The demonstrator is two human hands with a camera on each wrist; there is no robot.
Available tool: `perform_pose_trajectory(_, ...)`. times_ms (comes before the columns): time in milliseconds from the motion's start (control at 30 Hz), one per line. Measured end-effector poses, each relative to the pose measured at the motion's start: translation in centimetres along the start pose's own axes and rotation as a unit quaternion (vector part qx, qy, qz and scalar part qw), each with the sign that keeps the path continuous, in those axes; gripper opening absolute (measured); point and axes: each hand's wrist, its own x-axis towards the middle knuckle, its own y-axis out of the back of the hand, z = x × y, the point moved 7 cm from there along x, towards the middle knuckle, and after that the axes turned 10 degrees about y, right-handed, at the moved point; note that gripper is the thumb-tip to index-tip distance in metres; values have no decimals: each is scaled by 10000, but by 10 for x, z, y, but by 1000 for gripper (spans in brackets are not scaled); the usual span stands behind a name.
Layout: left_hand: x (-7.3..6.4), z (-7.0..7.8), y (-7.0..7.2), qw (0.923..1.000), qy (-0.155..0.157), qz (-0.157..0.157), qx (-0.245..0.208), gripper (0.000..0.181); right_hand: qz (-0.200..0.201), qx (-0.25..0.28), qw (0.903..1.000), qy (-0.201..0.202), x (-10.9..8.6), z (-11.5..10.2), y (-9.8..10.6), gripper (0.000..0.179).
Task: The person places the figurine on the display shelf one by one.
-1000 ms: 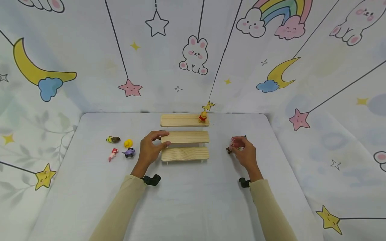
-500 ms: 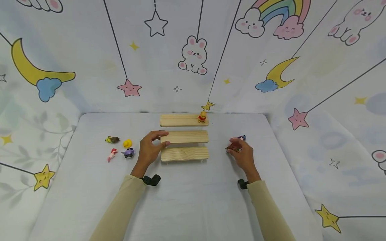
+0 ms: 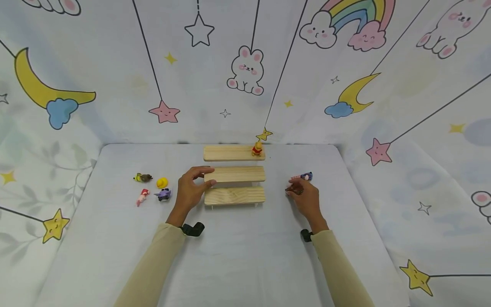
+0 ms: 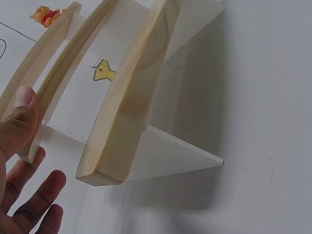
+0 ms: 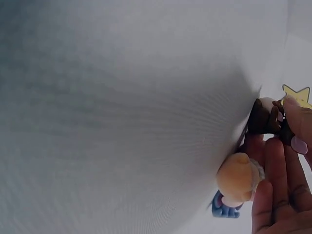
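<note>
A three-tier wooden display shelf (image 3: 235, 196) on clear side supports stands mid-table. My left hand (image 3: 190, 189) pinches the left end of its middle board (image 4: 73, 53), thumb on top and a finger beneath, other fingers spread. A yellow bear figurine in a red shirt (image 3: 257, 149) sits at the right end of the top board. To the right of the shelf, my right hand (image 3: 307, 199) pinches a small dark brown figurine (image 5: 263, 117) between thumb and fingers, low at the tabletop. Just beyond those fingers lies a figurine with a peach head and blue part (image 5: 236, 178).
Left of the shelf lie several figurines: a yellow-and-brown one (image 3: 143, 178), a yellow one (image 3: 162, 183), a pink-and-red one (image 3: 143, 197) and a purple one (image 3: 163, 195). A printed curtain (image 3: 207, 85) rises behind the white table (image 3: 245, 256).
My right hand has shifted slightly left, off the pink-and-blue figurine, with its fingers coming onto the brown one. My left hand has stayed on the shelf.
</note>
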Motion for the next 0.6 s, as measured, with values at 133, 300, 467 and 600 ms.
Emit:
perform_pose_trajectory(133,0,-1,0,10000,-38,-1,-65,40,60,-135,9998,126,0,-1,-2,41)
perform_pose_trajectory(300,-1,-1,1,10000,-64,-5,-76,41,161,-220,9993,266,0,-3,-2,39)
perform_pose_trajectory(467,-1,0,0,10000,-47,-14,-75,40,211,-18,9997,106,0,-3,-1,38)
perform_pose_trajectory(600,0,1,0,10000,-21,-10,-31,40,219,138,9997,-34,-2,-2,-1,39)
